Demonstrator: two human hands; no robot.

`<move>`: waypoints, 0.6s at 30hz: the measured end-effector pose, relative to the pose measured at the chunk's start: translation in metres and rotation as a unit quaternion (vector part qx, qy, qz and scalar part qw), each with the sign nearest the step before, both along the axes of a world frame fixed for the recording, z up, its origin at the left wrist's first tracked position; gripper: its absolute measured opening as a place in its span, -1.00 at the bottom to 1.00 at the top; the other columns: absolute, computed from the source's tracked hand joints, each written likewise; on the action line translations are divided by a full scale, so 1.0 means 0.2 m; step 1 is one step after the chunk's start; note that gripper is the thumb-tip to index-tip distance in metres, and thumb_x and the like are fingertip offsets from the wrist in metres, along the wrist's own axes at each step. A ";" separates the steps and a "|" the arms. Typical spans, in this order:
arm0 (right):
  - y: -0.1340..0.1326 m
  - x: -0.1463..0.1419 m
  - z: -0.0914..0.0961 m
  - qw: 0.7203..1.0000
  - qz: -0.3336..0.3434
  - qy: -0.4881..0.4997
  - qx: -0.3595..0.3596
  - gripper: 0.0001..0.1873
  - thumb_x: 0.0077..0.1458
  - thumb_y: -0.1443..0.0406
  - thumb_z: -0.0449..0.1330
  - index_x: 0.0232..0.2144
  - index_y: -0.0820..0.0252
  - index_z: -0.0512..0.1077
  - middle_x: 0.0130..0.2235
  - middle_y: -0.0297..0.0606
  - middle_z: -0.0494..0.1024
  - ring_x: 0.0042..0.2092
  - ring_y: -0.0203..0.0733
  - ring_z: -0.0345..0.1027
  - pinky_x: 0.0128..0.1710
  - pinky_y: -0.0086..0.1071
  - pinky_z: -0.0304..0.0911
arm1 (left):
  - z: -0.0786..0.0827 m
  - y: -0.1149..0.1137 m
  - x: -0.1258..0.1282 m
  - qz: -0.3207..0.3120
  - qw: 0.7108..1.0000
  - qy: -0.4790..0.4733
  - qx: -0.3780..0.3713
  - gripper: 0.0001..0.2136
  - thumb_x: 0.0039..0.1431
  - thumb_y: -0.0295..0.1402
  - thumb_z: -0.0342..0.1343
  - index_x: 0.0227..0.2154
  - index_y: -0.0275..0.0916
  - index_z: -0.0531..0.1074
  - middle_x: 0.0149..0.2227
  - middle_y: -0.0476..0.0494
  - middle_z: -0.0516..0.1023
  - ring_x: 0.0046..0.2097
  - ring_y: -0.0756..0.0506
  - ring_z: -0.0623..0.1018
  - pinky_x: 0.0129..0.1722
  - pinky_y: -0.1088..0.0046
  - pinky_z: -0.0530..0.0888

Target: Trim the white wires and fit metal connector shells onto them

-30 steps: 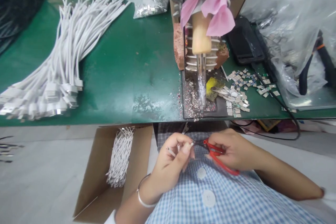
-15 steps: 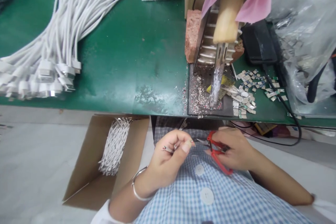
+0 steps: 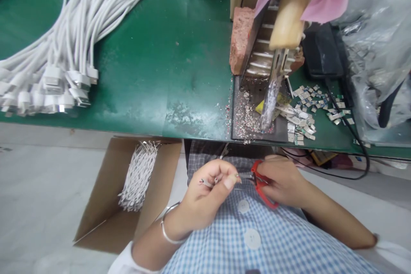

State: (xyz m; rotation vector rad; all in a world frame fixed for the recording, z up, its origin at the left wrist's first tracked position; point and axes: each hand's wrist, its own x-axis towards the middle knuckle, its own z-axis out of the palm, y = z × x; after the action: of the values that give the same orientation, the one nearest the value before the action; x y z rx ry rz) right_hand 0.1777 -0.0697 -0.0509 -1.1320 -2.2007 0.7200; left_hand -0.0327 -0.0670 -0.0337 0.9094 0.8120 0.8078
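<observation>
My left hand (image 3: 210, 195) is closed around several thin white cables (image 3: 205, 183) whose stripped ends show small coloured wires. One wire end pokes out between the thumb and forefinger. My right hand (image 3: 282, 180) grips red-handled scissors (image 3: 266, 195), fingers in the loops. Their blades point left and meet the wire end at my left fingertips; the blades look nearly closed. Both hands are over the blue checked apron (image 3: 224, 239), just below the table edge. Most of the held cables' length is hidden by my left hand.
A green table (image 3: 144, 64) carries a bundle of white USB cables (image 3: 86, 21). A soldering iron (image 3: 274, 81) slants over a dark pad (image 3: 240, 130) beside a brick (image 3: 240, 38). Small connector boards (image 3: 302, 124) lie to the right. A cardboard box (image 3: 160, 180) holds white cables.
The scissors have moved slightly left, bringing the blades to the wire end, and their handles have drawn together. My left hand stays nearly still. The view has shifted slightly.
</observation>
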 end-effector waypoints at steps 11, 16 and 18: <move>0.00 0.01 -0.01 1.000 0.007 0.008 0.006 -0.80 0.01 0.45 0.01 -0.58 0.14 0.23 -0.66 -0.46 0.30 -0.61 -0.36 0.02 -0.52 -0.41 -0.07 | 0.00 -0.01 0.00 0.002 1.000 -0.008 -0.020 -0.88 0.26 -0.29 0.12 -0.35 -0.20 0.48 -0.51 0.05 0.33 -0.50 0.07 0.21 -0.43 0.56 0.29; 0.00 0.01 -0.01 1.000 0.005 0.002 0.023 -0.80 0.04 0.45 0.01 -0.58 0.14 0.24 -0.65 -0.46 0.32 -0.61 -0.35 0.03 -0.52 -0.40 -0.07 | 0.01 0.00 0.01 0.002 0.999 0.000 -0.032 -0.86 0.23 -0.27 0.14 -0.37 -0.22 0.47 -0.51 0.04 0.38 -0.51 0.07 0.24 -0.45 0.56 0.29; 0.00 0.01 -0.01 1.000 0.007 0.001 0.026 -0.80 0.05 0.45 0.01 -0.57 0.14 0.24 -0.65 -0.45 0.33 -0.60 -0.35 0.04 -0.51 -0.40 -0.07 | 0.01 0.00 0.01 0.003 0.999 0.008 -0.033 -0.84 0.22 -0.25 0.16 -0.38 -0.24 0.46 -0.51 0.03 0.39 -0.51 0.07 0.25 -0.48 0.56 0.28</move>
State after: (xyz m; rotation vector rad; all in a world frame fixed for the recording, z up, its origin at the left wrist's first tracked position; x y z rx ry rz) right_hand 0.1790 -0.0702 -0.0526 -1.0917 -2.2153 0.6662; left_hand -0.0312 -0.0675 -0.0317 0.8550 0.8505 0.7758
